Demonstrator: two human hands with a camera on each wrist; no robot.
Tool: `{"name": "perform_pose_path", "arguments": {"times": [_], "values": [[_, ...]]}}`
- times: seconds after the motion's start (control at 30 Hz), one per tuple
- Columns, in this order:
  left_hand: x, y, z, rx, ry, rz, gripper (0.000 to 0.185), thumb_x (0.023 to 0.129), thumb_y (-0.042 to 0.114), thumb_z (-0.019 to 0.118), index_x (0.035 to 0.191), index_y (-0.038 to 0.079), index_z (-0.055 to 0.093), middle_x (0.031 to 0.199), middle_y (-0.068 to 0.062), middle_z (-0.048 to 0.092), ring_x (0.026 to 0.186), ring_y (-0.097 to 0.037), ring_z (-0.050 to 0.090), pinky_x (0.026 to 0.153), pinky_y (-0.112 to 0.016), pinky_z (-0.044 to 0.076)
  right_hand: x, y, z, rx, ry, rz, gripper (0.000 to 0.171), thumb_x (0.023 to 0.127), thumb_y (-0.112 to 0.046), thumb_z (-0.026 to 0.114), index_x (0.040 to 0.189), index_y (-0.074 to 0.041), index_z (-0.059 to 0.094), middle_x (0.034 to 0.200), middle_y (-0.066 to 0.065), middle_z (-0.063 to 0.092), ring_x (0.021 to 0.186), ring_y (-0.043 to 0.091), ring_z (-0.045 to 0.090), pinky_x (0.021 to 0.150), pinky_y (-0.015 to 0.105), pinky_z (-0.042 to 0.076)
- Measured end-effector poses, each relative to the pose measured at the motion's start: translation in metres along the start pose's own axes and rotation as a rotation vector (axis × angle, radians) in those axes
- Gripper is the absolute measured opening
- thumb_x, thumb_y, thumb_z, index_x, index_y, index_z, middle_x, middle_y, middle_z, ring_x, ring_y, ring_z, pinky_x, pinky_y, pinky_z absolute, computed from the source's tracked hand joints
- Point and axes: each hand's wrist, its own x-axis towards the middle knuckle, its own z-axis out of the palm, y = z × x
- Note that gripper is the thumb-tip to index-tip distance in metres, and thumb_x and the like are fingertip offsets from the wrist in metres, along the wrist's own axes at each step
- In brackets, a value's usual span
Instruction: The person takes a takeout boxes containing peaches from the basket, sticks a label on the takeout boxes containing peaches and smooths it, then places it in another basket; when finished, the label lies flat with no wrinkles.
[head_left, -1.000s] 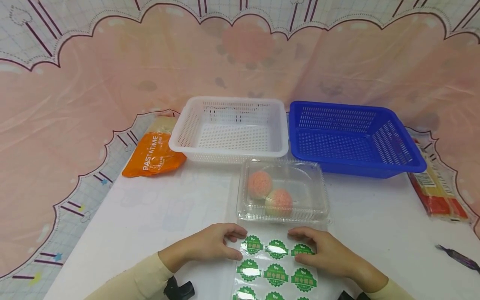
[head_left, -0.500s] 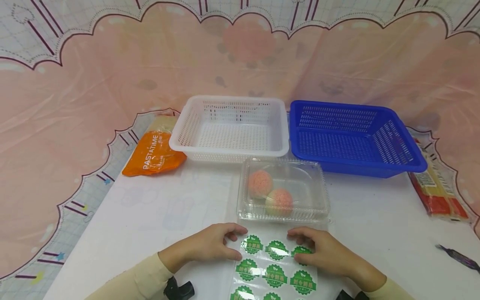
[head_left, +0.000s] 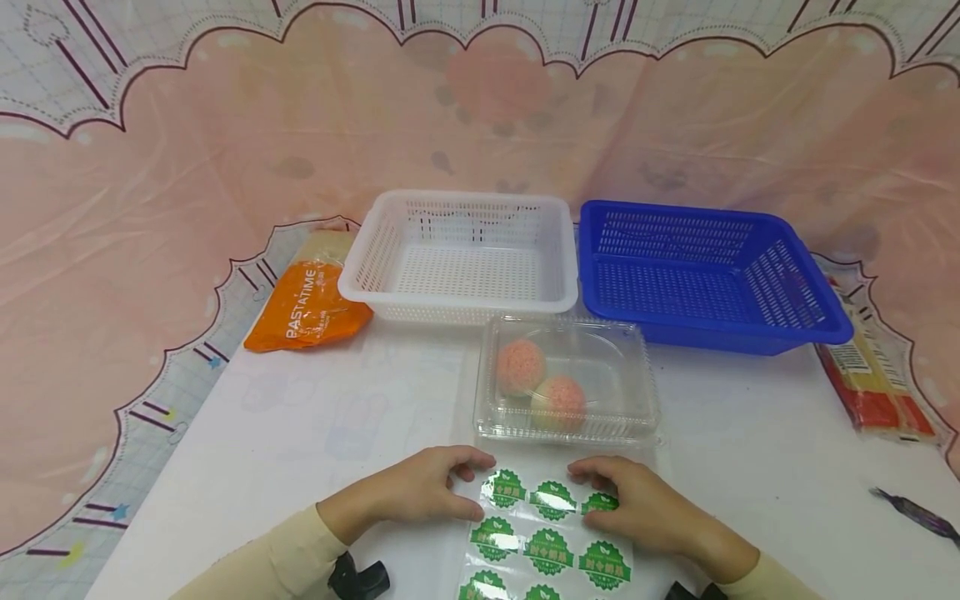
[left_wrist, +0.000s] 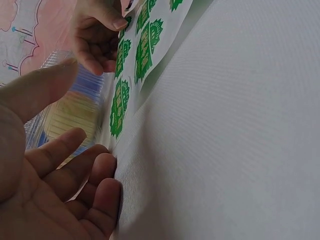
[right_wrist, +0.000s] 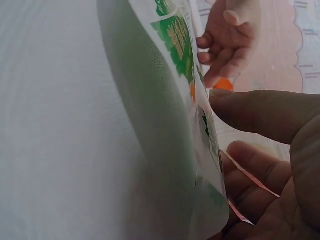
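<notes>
At the near edge of the desk [head_left: 315, 433], sticker sheet [head_left: 547, 542] lying flat, long axis running toward the person, top edge just short of the clear clamshell box [head_left: 566, 379]. Left hand [head_left: 423, 492] pinching the top left corner, right hand [head_left: 641, 504] curled onto the top right sticker, fingers pinching at its edge; hands apart, one at each corner. Beyond the box, white basket [head_left: 457, 250] and blue basket [head_left: 705, 267]; bare desk either side for moving.

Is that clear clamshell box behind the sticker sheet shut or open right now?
Shut. The clear clamshell box has its lid down over the tray, rims meeting all round, with two pink balls showing through it.
</notes>
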Motion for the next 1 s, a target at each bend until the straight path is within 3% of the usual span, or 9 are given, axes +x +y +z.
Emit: {"name": "perform_pose_path", "arguments": {"times": [0.47,1.0], "values": [[0.0006,-0.0017,0.0012,0.022,0.005,-0.002,0.059,0.083,0.027,0.083,0.135,0.012,0.06,0.116,0.008,0.061,0.101,-0.014,0.053,0.083,-0.029,0.046,0.0036,-0.0025,0.0061,-0.125,0.019,0.015,0.05,0.082,-0.014,0.076,0.129,-0.002,0.062,0.122,-0.002,0.061,0.111,0.02,0.056,0.094,0.035,0.05],[0.0022,-0.0025,0.0013,0.006,0.017,0.008,0.062,0.084,0.026,0.083,0.138,0.011,0.058,0.119,0.007,0.059,0.102,-0.016,0.053,0.083,-0.03,0.046,0.0009,-0.0059,0.005,-0.125,0.027,0.002,0.045,0.085,-0.009,0.074,0.129,-0.004,0.062,0.12,-0.001,0.06,0.108,0.018,0.059,0.093,0.033,0.051]]}}
